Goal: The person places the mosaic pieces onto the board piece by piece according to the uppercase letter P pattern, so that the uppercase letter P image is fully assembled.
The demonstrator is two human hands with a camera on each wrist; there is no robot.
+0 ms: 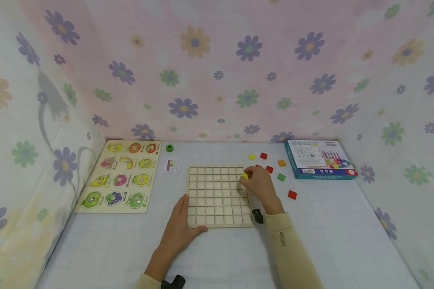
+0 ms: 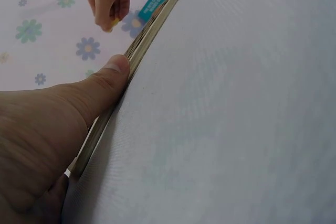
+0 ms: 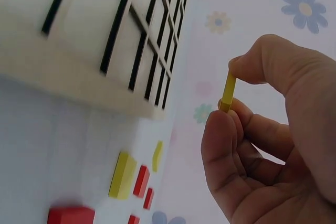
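A wooden grid board [image 1: 220, 226] lies flat on the table with bare squares. My left hand [image 1: 177, 228] rests at its near left corner. The left thumb [image 2: 107, 80] lies along the near edge, and the straight fingers run up the left side. Over the board's right columns, my right hand [image 1: 262, 186] pinches a thin yellow tile [image 3: 228, 92] between thumb and fingertips. The tile is held up off the board, in plain sight in the right wrist view. Right of the board lie loose tiles: a green one [image 1: 281, 177], an orange one [image 1: 282, 163], a yellow one [image 1: 251, 157] and several red ones [image 1: 292, 194].
Left of the board is a fruit puzzle board [image 1: 150, 188]. Between the two sit a small card with a coloured grid pattern [image 1: 171, 165] and a green round piece [image 1: 169, 148]. A flat teal box [image 1: 320, 160] lies at the back right, in front of a flowered cloth wall.
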